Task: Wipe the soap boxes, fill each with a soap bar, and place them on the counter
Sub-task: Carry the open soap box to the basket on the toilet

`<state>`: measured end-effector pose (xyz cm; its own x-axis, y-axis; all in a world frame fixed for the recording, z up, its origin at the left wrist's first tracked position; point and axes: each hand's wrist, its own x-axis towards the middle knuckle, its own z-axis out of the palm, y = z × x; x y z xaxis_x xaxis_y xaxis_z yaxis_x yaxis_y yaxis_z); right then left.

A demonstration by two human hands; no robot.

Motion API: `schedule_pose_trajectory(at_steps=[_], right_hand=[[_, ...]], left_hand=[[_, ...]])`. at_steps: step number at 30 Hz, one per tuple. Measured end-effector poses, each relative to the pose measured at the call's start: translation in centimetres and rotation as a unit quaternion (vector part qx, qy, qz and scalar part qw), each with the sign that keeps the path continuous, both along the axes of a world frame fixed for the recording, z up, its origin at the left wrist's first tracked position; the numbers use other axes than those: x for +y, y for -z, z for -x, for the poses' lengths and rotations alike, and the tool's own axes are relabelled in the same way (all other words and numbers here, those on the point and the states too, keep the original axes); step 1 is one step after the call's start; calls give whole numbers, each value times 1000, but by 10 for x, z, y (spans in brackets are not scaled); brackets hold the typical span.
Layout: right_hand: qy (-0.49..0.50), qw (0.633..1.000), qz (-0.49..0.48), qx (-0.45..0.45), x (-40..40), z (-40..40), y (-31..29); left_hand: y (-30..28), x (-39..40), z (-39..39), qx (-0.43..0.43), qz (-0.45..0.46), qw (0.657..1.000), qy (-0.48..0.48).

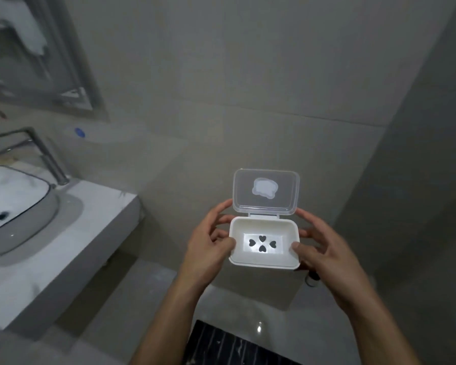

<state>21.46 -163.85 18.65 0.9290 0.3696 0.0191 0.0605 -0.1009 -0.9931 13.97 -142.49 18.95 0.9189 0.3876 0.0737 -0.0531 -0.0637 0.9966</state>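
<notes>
At the very bottom, closest of all, lies a dark striped mat (229,346) on the shiny floor (274,325). Two bare arms reach up over it into the middle of the view.

The left hand (208,246) holds the left side of a white soap box (265,245). Its thumb is curled onto the near left edge, and its fingers go round behind the box. The right hand (324,248) holds the right side the same way — thumb on the near right edge, fingers bent round the back. So both hands grip the box, and it is up in the air in front of the wall, away from the counter (71,233).

The box is open. Nothing is inside it. In its bottom there are four little heart-shaped holes (262,244), set like a clover. The clear lid (266,192) stands up at the far side of the box, joined to it by a small hinge. A pale, puffy shape sits in the middle of the lid.

Off to the left is the pale counter. A white sink bowl (11,204) with a dark drain sits on it. Behind the bowl a grey tap (45,154) leans over it. Higher up on the left there is a mirror (37,54) — it looks blurry. The grey tiled wall (248,75) fills the back.
</notes>
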Motion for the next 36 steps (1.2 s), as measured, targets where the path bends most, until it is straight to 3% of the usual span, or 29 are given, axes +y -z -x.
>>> schedule_pose_trajectory(at_steps=[9,16,23,36], right_hand=[[-140,990,4,18,162,38,12],[-267,963,23,30,275,65,22],[-398,916,35,32,394,93,28],[-605,794,65,5,627,143,30]], left_hand=[[7,130,93,10,8,991,-134],[22,203,165,30,9,965,-261],[30,270,227,54,3,914,-403],[29,396,298,76,-4,798,-597]])
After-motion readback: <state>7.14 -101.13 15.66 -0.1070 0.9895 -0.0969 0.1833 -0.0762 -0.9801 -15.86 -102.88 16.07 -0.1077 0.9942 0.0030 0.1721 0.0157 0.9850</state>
